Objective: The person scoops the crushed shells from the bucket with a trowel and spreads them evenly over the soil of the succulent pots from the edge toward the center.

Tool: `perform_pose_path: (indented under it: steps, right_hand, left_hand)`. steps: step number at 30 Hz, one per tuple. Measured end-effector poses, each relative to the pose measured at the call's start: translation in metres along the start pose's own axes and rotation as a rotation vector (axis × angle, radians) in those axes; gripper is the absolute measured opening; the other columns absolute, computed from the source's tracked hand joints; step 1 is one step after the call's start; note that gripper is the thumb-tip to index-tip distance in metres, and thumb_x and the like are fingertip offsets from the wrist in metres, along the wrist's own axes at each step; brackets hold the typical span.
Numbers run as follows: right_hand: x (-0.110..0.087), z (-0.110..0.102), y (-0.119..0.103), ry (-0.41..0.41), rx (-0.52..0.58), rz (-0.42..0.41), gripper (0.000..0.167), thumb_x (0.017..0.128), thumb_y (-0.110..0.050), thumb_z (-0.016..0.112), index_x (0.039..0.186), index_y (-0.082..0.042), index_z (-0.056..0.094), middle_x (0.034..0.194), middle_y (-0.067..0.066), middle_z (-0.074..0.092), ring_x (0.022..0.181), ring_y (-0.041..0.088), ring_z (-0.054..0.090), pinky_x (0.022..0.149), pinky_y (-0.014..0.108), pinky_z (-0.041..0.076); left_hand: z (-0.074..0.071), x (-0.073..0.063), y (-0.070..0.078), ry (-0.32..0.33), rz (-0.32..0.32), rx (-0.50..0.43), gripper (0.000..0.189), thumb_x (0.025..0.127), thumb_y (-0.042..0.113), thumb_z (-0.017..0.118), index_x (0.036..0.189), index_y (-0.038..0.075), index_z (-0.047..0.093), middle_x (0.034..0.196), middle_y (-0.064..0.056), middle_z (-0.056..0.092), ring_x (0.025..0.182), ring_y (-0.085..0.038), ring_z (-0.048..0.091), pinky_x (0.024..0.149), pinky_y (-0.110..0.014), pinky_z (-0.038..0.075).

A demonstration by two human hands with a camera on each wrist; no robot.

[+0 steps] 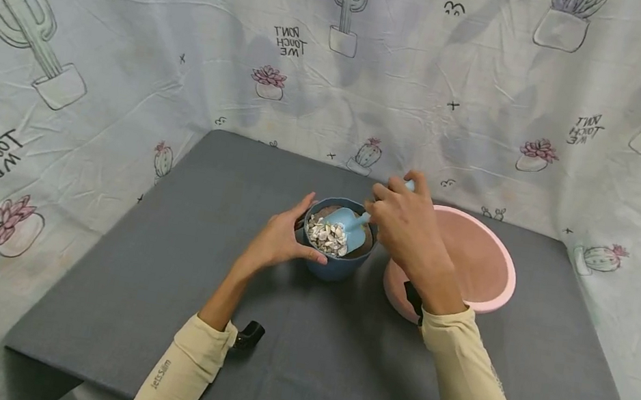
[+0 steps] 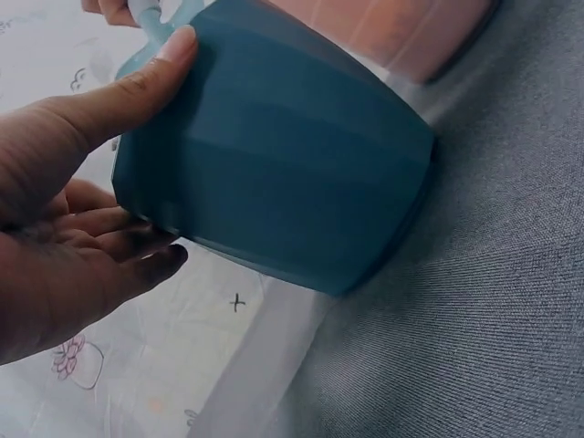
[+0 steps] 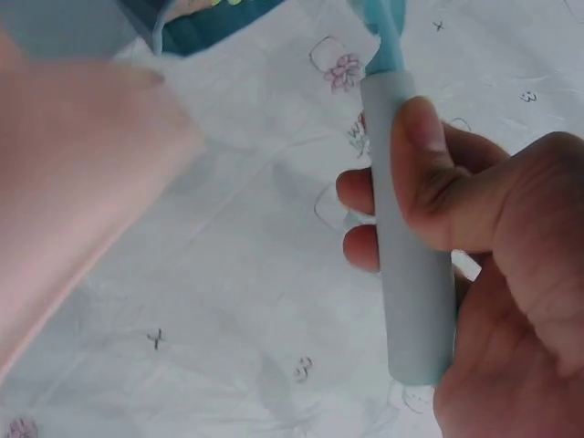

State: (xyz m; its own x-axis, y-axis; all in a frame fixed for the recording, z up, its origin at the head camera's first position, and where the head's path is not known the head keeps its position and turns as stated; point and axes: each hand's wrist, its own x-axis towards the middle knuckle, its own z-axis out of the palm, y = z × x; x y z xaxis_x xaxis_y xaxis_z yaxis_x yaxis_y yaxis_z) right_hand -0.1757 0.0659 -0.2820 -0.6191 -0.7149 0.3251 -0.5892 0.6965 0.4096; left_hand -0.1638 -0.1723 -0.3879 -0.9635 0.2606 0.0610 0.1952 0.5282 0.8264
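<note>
A blue pot point(image 1: 331, 269) stands on the table, with brown soil and a heap of pale stone chips point(image 1: 327, 237) inside, mostly at the left. My left hand point(image 1: 283, 239) holds the pot from its left side; in the left wrist view the thumb lies along the wall of the pot point(image 2: 283, 146). My right hand point(image 1: 406, 227) grips the pale grey handle point(image 3: 406, 228) of a small light-blue scoop, fingers and thumb wrapped round it. Tilted down inside the pot, the scoop's blade point(image 1: 348, 221) touches the chips.
A larger pink pot point(image 1: 505, 255) with a brown inside stands right of the blue pot, partly behind my right forearm. Grey cloth covers the table point(image 1: 174, 261). A white curtain point(image 1: 203, 72) printed with cacti hangs behind and at the sides.
</note>
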Motion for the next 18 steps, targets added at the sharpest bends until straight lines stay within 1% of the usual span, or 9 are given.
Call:
perform_pose_path:
  steps: [3,6,10,12,14,16,18]
  right_hand:
    - [-0.001,-0.002,0.001,0.013,-0.003,0.009,0.018,0.092,-0.004,0.077,0.094,-0.019,0.085,0.087,0.003,0.067,0.095,0.027,0.058,0.111,0.054,0.037]
    - [-0.003,-0.004,0.003,0.033,-0.001,0.022,0.022,0.093,0.000,0.073,0.092,-0.019,0.085,0.087,0.003,0.067,0.096,0.028,0.058,0.113,0.053,0.037]
    - [-0.005,-0.005,0.005,0.050,-0.001,0.024,0.024,0.093,0.002,0.072,0.090,-0.019,0.084,0.086,0.003,0.066,0.094,0.027,0.058,0.116,0.053,0.037]
    - [-0.006,-0.005,0.005,0.055,-0.016,0.028,0.025,0.094,0.003,0.071,0.089,-0.018,0.084,0.086,0.004,0.068,0.095,0.027,0.059,0.117,0.053,0.037]
    - [-0.007,-0.006,0.005,0.064,-0.037,0.031,0.025,0.094,0.003,0.072,0.088,-0.018,0.084,0.087,0.004,0.069,0.095,0.026,0.060,0.119,0.052,0.037]
    - [-0.007,-0.005,0.005,0.078,-0.055,0.034,0.024,0.094,0.003,0.072,0.086,-0.017,0.084,0.087,0.004,0.070,0.094,0.026,0.061,0.120,0.051,0.037]
    - [-0.007,-0.005,0.004,0.094,-0.073,0.025,0.024,0.095,0.002,0.072,0.084,-0.016,0.083,0.086,0.004,0.069,0.095,0.026,0.061,0.121,0.050,0.036]
  left_hand:
    - [-0.002,0.001,-0.001,-0.017,-0.003,0.024,0.127,0.075,0.036,0.096,0.170,0.022,0.014,0.173,-0.012,0.029,0.158,-0.034,0.035,0.125,-0.056,0.037]
    - [-0.002,0.001,0.000,-0.032,0.006,0.023,0.125,0.077,0.036,0.095,0.170,0.025,0.012,0.175,-0.009,0.025,0.161,-0.034,0.029,0.127,-0.058,0.033]
    - [-0.002,0.000,0.002,-0.050,0.055,0.037,0.122,0.080,0.034,0.093,0.170,0.026,0.010,0.176,-0.008,0.020,0.163,-0.034,0.023,0.127,-0.062,0.029]
    - [0.000,-0.001,0.005,-0.058,0.077,0.059,0.124,0.080,0.035,0.093,0.170,0.026,0.008,0.177,-0.008,0.018,0.164,-0.035,0.021,0.127,-0.063,0.028]
    - [0.004,-0.001,0.008,-0.059,0.083,0.085,0.128,0.078,0.037,0.094,0.170,0.028,0.006,0.177,-0.012,0.017,0.163,-0.038,0.021,0.125,-0.066,0.030]
    - [0.010,-0.001,0.011,-0.052,0.072,0.110,0.132,0.076,0.041,0.095,0.170,0.030,0.003,0.176,-0.015,0.016,0.161,-0.042,0.024,0.121,-0.067,0.035]
    - [0.016,0.000,0.013,-0.029,0.061,0.131,0.134,0.074,0.045,0.095,0.170,0.029,0.003,0.175,-0.019,0.016,0.159,-0.045,0.028,0.118,-0.068,0.039]
